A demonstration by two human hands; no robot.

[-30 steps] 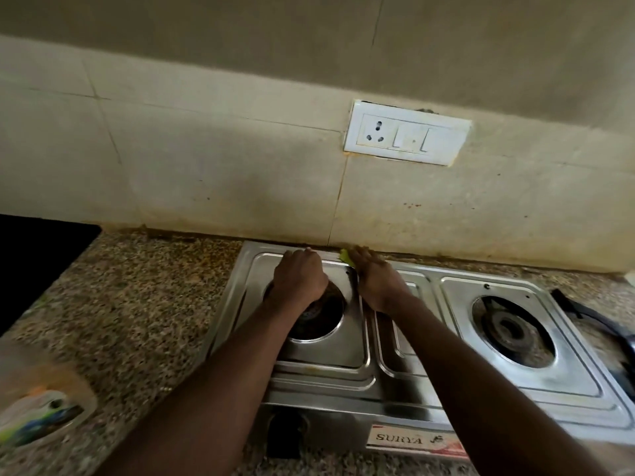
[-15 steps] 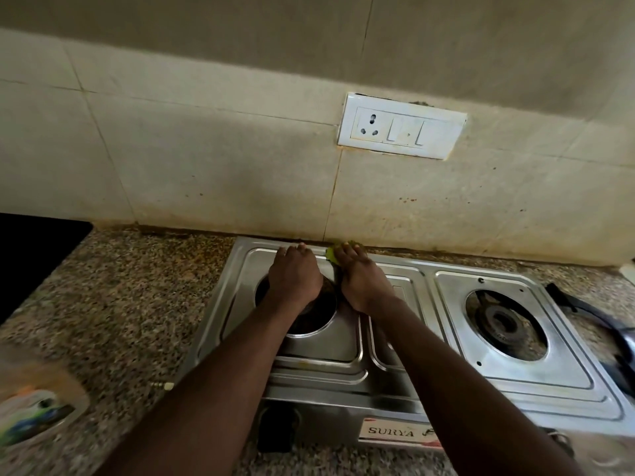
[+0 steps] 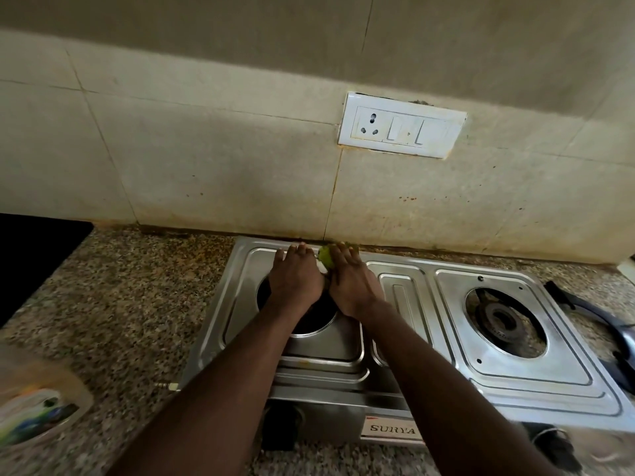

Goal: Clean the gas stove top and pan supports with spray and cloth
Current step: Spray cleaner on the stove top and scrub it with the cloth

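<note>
A stainless steel two-burner gas stove (image 3: 405,369) stands on the granite counter against the tiled wall. My left hand (image 3: 295,280) lies over the left burner, its fingers stretched flat to the stove top's back edge. Right beside it, my right hand (image 3: 352,285) holds a small green cloth (image 3: 325,257) down on the back edge; only a bit of the cloth shows between the hands. The left burner is mostly hidden under my hands. The right burner (image 3: 505,321) is bare, with no pan support on it.
A black pan support (image 3: 601,324) lies on the counter right of the stove. A blurred clear plastic container (image 3: 34,407) sits at the lower left. A black knob (image 3: 281,427) is on the stove front. A white wall socket (image 3: 402,134) is above.
My left hand's fingers have uncurled and reach the back edge. My right hand with the cloth has slid a little left along the back edge, ending close beside the left hand.
</note>
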